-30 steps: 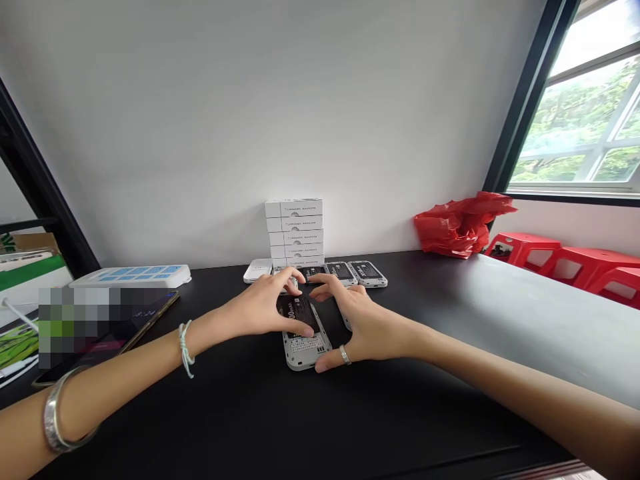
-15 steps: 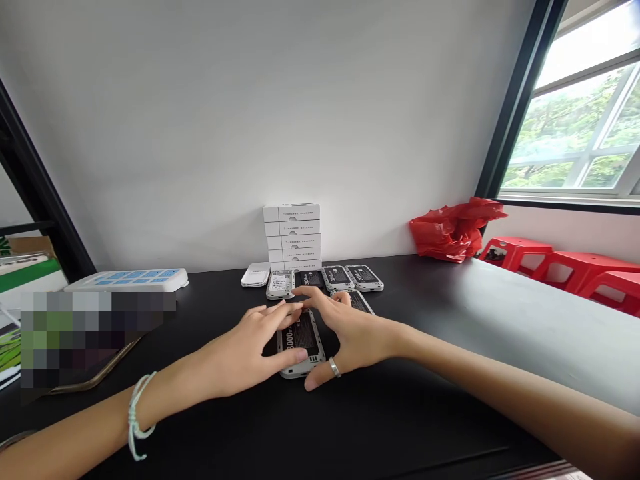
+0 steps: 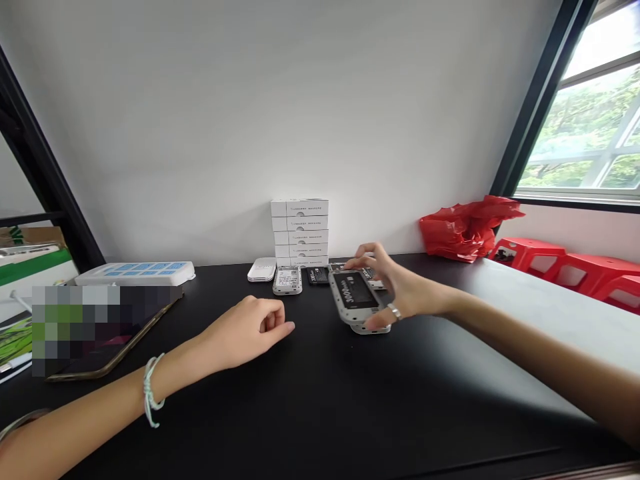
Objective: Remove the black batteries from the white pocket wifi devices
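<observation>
My right hand grips a white handheld device by its edges, thumb at the near end and fingers at the far end. The device's back is uncovered and shows a black battery marked 3000 mAh. It is tilted and held just above another white device, which it mostly hides. On the left, my left hand rests low over the black table with loosely curled fingers. Its thumb stands apart, and nothing shows in it.
White boxes are stacked against the wall. Before them lie white covers, an uncovered device and a black battery. A power strip and a tablet lie left; a red plastic bag sits right.
My right hand has lifted the device from the table and carried it right, over another one. My left hand has let go and drawn back left.
</observation>
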The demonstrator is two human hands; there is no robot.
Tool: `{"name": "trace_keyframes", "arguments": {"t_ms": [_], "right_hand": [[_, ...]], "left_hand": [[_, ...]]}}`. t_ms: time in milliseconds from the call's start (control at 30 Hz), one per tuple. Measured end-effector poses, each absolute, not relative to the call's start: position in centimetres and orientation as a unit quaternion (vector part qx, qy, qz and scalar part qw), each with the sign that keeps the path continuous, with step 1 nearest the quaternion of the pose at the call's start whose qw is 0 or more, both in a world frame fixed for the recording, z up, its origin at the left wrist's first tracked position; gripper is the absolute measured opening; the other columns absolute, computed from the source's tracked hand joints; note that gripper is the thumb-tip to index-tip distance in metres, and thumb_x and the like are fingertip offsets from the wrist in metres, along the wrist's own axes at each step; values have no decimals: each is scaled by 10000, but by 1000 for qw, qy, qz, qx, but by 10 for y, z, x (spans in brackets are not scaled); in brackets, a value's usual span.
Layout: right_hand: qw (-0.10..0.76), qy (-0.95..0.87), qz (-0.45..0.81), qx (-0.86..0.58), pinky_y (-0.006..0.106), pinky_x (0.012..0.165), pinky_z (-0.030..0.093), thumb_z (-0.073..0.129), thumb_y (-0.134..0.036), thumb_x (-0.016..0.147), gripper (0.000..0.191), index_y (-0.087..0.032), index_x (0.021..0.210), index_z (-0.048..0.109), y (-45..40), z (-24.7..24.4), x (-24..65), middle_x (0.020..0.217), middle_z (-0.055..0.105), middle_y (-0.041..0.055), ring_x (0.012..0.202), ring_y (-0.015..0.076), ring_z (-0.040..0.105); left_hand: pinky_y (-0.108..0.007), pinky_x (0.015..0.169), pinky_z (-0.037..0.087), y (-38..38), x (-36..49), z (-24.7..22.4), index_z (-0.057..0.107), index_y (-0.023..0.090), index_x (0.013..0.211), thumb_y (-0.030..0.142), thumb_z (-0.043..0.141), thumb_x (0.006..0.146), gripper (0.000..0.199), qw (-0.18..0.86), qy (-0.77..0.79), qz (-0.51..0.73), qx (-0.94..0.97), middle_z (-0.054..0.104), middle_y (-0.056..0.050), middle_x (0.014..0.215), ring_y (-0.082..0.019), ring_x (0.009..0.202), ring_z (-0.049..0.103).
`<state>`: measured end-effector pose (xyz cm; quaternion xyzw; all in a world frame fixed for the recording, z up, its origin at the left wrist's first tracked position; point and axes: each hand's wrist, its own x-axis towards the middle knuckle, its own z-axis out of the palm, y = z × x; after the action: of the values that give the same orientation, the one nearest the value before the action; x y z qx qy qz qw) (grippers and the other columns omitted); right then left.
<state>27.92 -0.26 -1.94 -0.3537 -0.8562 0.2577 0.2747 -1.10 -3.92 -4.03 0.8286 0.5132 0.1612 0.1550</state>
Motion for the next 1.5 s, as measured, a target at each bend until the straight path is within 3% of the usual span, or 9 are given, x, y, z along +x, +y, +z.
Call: {"name": "trace_keyframes", "arguments": {"t_ms": [200,500,633,733,867,1000,1200,1367,1500], "right_hand": [[220,-844,207,-443,454,979,401,812,-428,554,730,-283,1088,336,-3,-26,342,1258,447,102,1249,334,384],[198,-834,249,-450,437,881,479,793,-452,595,661,-293,1043,335,-15,-29,351,1370,455,101,1123,310,510],[340,-813,210,-424,451,952,435,804,-425,604,696,-317,1127,358,-12,-15,356,1378,454,78,1256,303,421],[481,-750,217,-398,439,984,407,684,-423,752,379,-304,1034,459,-2,-3,354,1264,550,52,1260,259,437],[435,-765,254,-402,446,924,447,640,-356,792,233,-233,953,523,18,5,325,1045,648,69,1030,232,607],[302,-849,259,-349,412,847,491,672,-332,766,320,-209,996,487,45,4,273,981,671,67,955,215,632],[169,-904,220,-326,333,851,482,726,-433,705,510,-226,1088,463,84,0,207,1170,623,90,1102,218,571],[93,-908,204,-355,430,919,441,827,-493,513,837,-257,1217,442,98,-10,178,1300,541,89,1161,307,516],[76,-901,173,-390,542,956,370,824,-591,421,1070,-269,1324,349,98,-16,167,1339,482,114,1254,408,365]], "left_hand": [[-221,465,288,-44,-8,-38,444,209,660,440,473,842,296,151,503,104,845,467,61,559,-103,495,400],[-235,465,271,-50,-5,-38,426,219,671,460,407,875,315,107,506,90,851,428,52,570,-121,497,383],[-238,474,283,-53,-3,-35,392,217,667,429,403,885,304,91,504,85,855,454,45,599,-125,508,407],[-242,484,291,-54,-2,-35,389,218,671,426,392,895,306,82,500,82,858,468,42,614,-129,519,423],[-246,487,288,-53,-3,-36,388,216,671,419,386,900,306,82,495,81,861,471,41,617,-126,515,423],[-246,503,298,-52,-3,-38,388,214,683,408,389,901,292,77,487,92,865,478,39,628,-124,521,436],[-248,512,301,-54,-2,-33,428,219,717,410,372,906,275,82,481,82,869,492,31,645,-135,541,445],[-251,508,295,-54,-1,-32,438,218,704,405,375,903,280,87,479,87,869,485,34,616,-134,518,435],[-253,513,288,-53,-3,-36,411,214,682,396,381,902,288,77,475,100,871,484,34,614,-133,512,445]]}}
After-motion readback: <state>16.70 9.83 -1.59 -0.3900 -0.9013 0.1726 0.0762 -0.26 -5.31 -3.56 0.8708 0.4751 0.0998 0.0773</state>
